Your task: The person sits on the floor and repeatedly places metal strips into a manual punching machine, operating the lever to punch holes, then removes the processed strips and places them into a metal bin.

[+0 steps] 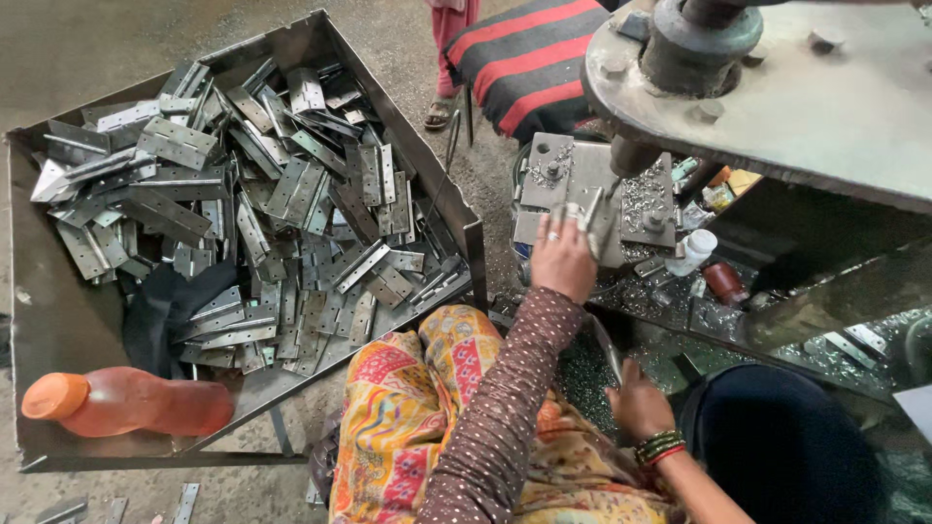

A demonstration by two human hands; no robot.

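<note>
A hinge point(594, 212) is held by the left hand point(563, 257) on the press plate point(582, 189); another is gripped by the right hand point(636, 398) (ready). Fingers are best kept clear.

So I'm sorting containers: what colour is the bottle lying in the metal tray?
Orange, cap too; the bottle shows best in the head view.
</note>
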